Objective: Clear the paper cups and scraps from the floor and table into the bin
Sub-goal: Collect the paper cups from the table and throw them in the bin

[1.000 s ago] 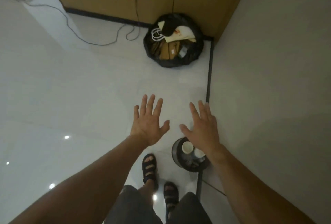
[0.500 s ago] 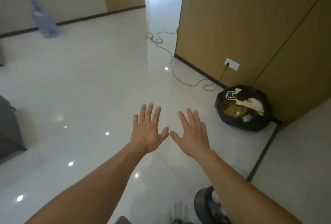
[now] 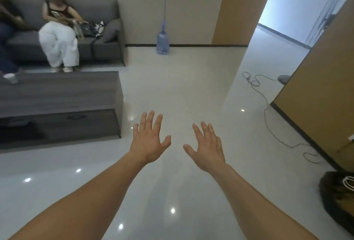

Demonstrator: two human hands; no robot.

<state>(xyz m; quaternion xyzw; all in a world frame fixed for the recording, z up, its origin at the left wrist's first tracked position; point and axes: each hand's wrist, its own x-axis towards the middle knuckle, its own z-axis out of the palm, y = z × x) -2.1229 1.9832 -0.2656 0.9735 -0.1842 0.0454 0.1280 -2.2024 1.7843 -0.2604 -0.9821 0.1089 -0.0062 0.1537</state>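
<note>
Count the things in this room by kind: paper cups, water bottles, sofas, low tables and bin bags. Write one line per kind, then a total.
Paper cup: 1
Water bottle: 1
Sofa: 1
Low table: 1
Bin bag: 1
Total: 5

Glossy pale floor (image 3: 182,86); grey sofa (image 3: 103,28), low dark table (image 3: 67,94) left; tan wall panels (image 3: 239,5).

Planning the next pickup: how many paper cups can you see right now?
1: a paper cup on the far left end of the grey table. Others may be hidden past the frame's left edge.
</note>
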